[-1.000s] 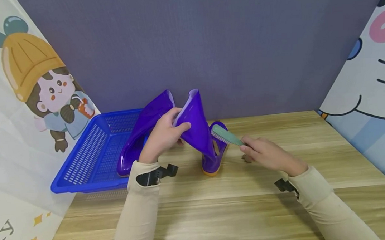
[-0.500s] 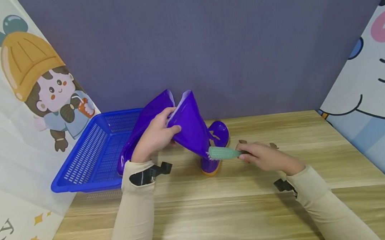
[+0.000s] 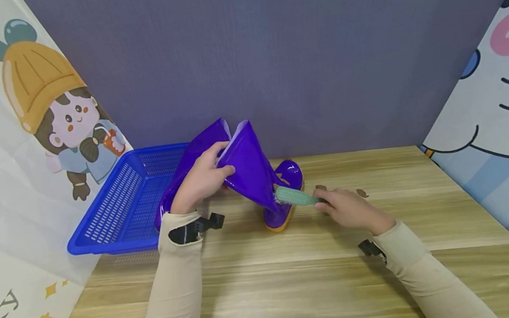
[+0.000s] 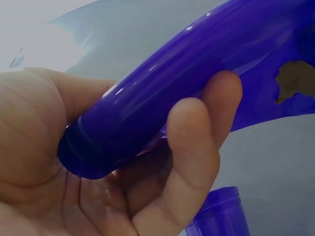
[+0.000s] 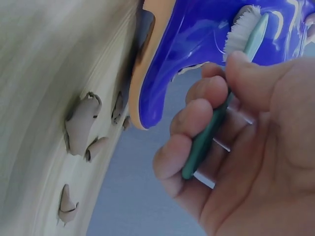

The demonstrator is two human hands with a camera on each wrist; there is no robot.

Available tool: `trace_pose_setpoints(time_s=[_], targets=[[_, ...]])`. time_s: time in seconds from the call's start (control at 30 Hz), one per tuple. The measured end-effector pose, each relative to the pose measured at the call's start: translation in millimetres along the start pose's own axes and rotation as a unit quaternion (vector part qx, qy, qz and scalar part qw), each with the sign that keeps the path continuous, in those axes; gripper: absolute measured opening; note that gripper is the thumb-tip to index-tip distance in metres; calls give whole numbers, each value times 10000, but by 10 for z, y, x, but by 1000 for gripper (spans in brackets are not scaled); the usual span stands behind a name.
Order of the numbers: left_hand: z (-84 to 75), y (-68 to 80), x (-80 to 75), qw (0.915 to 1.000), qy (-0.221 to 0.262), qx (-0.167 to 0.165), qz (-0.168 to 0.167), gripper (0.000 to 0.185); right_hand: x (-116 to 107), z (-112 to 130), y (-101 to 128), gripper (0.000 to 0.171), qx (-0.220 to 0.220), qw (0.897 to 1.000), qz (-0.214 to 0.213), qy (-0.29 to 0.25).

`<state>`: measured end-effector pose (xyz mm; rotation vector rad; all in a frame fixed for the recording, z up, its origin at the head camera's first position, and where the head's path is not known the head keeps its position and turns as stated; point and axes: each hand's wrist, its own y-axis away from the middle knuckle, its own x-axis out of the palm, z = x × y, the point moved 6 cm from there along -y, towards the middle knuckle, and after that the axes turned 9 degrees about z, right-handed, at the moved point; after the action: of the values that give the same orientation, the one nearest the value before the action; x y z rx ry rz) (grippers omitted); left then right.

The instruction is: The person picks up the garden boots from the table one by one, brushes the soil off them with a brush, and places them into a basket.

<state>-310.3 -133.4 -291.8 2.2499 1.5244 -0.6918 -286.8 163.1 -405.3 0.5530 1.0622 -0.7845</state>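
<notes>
A purple rain boot (image 3: pixel 251 171) with an orange-yellow sole stands on the table, its shaft leaning left. My left hand (image 3: pixel 201 180) grips the shaft's top edge, thumb on the outside. A brown dirt patch (image 4: pixel 297 81) shows on this boot in the left wrist view. In my right hand (image 3: pixel 346 208) is the handle of a green scrub brush (image 3: pixel 296 196). Its white bristles (image 5: pixel 241 32) touch the boot around the ankle, at a small brown spot. The second purple boot (image 3: pixel 200 149) lies tilted in the blue basket (image 3: pixel 107 203), partly behind my left hand.
Several brown flakes (image 5: pixel 82 125) lie on the wooden table (image 3: pixel 311 280) beside the boot and near my right hand. A grey-blue panel (image 3: pixel 276 72) stands behind the table. Printed cartoon sheets (image 3: pixel 483 120) flank both sides.
The brush has moved from the front of the boot's foot to the ankle, nearer me. My left hand has drawn the shaft farther left. Flakes by the right hand now show more.
</notes>
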Motion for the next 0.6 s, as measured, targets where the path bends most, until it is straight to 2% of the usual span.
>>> trace_pose_setpoints(time_s=[0.17, 0.3, 0.47, 0.6], targets=[[2, -6, 15, 10000, 28, 8, 6, 62, -35, -45, 14, 11, 361, 9992, 41, 184], [5, -9, 20, 10000, 35, -16, -4, 62, -61, -73, 27, 11, 458, 9985, 17, 307], [-1, -11, 33, 9999, 110, -23, 14, 63, -109, -88, 60, 25, 310, 9990, -59, 324], [-9, -18, 41, 9999, 112, -38, 10, 63, -178, -63, 83, 16, 132, 9996, -251, -35]])
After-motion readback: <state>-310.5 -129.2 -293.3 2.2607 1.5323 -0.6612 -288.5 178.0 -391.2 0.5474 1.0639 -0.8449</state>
